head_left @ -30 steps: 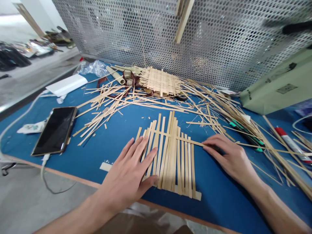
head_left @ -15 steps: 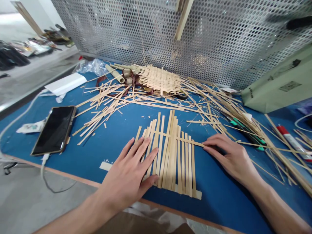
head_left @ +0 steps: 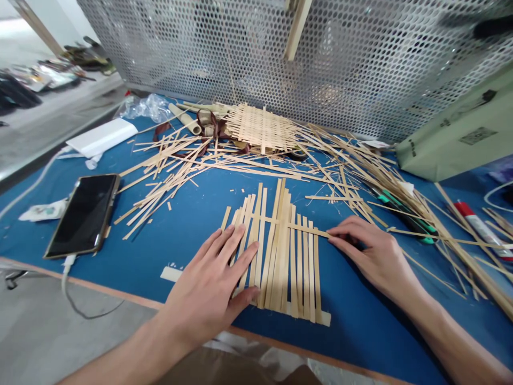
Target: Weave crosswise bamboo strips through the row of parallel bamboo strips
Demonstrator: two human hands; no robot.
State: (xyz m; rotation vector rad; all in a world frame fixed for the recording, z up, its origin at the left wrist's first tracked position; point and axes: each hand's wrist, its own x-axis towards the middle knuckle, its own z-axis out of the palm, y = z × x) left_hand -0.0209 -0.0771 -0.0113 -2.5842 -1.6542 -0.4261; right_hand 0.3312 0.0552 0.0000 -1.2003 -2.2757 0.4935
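Pressing parallel bamboo strips (head_left: 286, 272) under flat, spread left hand (head_left: 208, 283); right hand (head_left: 371, 251) pinching end of one crosswise strip (head_left: 308, 230).

Left hand (head_left: 204, 283) flat on parallel bamboo strips (head_left: 284, 267); right hand (head_left: 371, 251) at crosswise strip (head_left: 308, 230) end.

Parallel strips (head_left: 280, 262), apparently bamboo, lie flat, one crossing.

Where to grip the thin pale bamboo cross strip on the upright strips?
The thin pale bamboo cross strip: pinch its free right end from the right, at the right hand; that end sticks out past the upright bamboo strips, while the rest lies across them.
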